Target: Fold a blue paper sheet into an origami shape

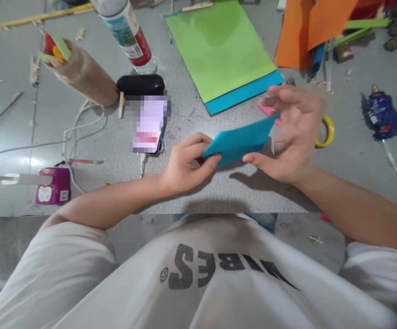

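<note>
A piece of blue paper is held up over the table's near edge, tilted and slightly bent. My left hand pinches its left end between thumb and fingers. At the paper's right end my right hand is spread, fingers apart and a little blurred, with the thumb near the lower edge; whether it touches the paper I cannot tell. Bits of pink paper lie behind the right fingers. Farther back lies a green sheet on top of a blue sheet.
To the left are a phone on a cable, a black case, a bottle, a brown holder and a purple adapter. Rightward are yellow tape, a blue glue gun and orange paper.
</note>
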Motion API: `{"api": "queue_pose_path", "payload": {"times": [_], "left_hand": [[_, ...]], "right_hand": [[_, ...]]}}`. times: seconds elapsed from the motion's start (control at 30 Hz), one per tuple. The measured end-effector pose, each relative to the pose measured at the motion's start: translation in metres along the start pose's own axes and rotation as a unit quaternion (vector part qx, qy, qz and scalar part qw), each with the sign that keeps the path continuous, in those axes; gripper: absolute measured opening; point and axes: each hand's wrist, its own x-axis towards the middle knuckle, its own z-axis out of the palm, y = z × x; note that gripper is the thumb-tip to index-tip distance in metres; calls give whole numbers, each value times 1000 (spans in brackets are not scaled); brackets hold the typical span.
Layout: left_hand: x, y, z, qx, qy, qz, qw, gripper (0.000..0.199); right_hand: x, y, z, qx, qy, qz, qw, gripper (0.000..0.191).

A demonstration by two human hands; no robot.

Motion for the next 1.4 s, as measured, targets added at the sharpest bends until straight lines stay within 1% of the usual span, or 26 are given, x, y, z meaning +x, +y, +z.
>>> {"api": "queue_pose_path", "payload": {"times": [0.03,0.07,0.1,0.13,0.17,0.23,0.3,0.37,0.4,0.47,0.5,0.57,0.63,0.67,0.7,0.73,0.8,0.83,0.87,0.9,0.97,1.03,1.13,1.2,1.3,1.4], "left_hand": [[0,3,1,-72,12,-61,995,46],[1,6,2,-137,13,-122,983,51],[2,8,3,-192,2,-174,966,55],[3,9,4,-234,-15,-210,949,58],[4,8,4,-266,-35,-226,937,59],[8,1,4,-304,-53,-217,926,61],[12,-11,2,-320,-31,-193,927,63],[16,-23,0,-325,-13,-182,928,77],[17,-27,-1,-327,-22,-183,927,87],[16,-33,-2,-332,-68,-184,923,100],[14,-34,-2,-331,-97,-185,920,102],[10,-32,-3,-310,-147,-176,922,99],[4,-28,-4,-250,-171,-158,940,87],[2,-25,-5,-205,-171,-151,952,80],[1,-23,-6,-155,-166,-146,963,73],[0,-21,-7,-105,-156,-143,972,66],[1,-16,-9,-22,-137,-141,980,54],[2,-14,-11,8,-133,-140,981,49],[3,-13,-12,29,-133,-138,981,46],[5,-11,-14,45,-133,-136,981,45],[9,-10,-16,67,-137,-130,980,47],[13,-10,-19,91,-151,-112,978,51],[16,-12,-23,128,-193,-79,970,59],[16,-13,-24,136,-218,-66,964,67],[15,-14,-25,128,-229,-63,963,74],[14,-15,-26,130,-223,-70,964,75]], "right_hand": [[-1,3,3,18,-7,8,1000,102],[-1,6,5,57,0,17,998,103],[-1,10,8,109,16,29,993,99],[-1,13,10,161,12,43,986,94],[-1,15,10,213,7,64,975,88],[2,19,5,302,-15,118,946,81],[7,22,-7,355,-54,161,919,77],[13,25,-21,371,-90,177,907,67],[15,27,-27,366,-97,181,908,63],[17,31,-36,340,-98,185,917,59],[17,32,-38,322,-95,187,923,60],[14,34,-37,274,-81,177,942,64],[11,35,-33,186,-43,130,973,66],[9,34,-29,128,-20,86,988,61],[7,33,-24,66,-3,33,997,51],[5,32,-20,10,2,-25,1000,38],[2,30,-9,-59,-21,-151,987,15],[1,29,-4,-70,-42,-209,975,13],[0,29,1,-72,-62,-257,962,16],[-1,28,5,-69,-77,-293,951,18],[-2,29,11,-71,-91,-327,938,18],[-3,30,12,-81,-93,-335,934,18],[-3,29,7,-97,-125,-336,928,25],[-3,26,2,-115,-145,-351,918,30],[-2,21,-3,-158,-140,-396,894,28],[-2,17,-4,-172,-128,-407,888,27]]}}
